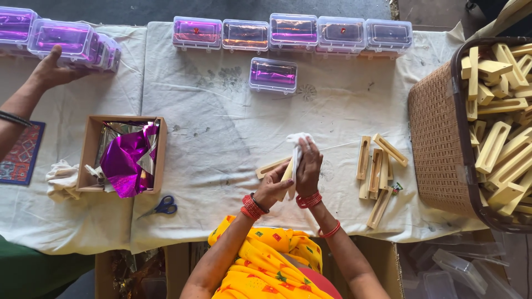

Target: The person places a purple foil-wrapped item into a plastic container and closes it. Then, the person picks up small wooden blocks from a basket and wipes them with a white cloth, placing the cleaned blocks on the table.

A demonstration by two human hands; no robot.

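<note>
Left hand (272, 185) gripping one cream wooden holder (286, 173); right hand (308, 166) pressing one white cloth (296, 145) on it, mid-worktop (221, 138). Right of the holder: about six more holders (377, 166), one brown basket (438, 144). Beyond it: six clear boxes (272, 74).

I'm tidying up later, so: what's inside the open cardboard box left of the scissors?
The cardboard box holds crumpled purple foil over silvery foil. Whatever lies beneath the foil is covered.

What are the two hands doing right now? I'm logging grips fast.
Left hand: closed on a cream wooden piece.
Right hand: closed on a white cloth, pressing it against that piece.
</note>
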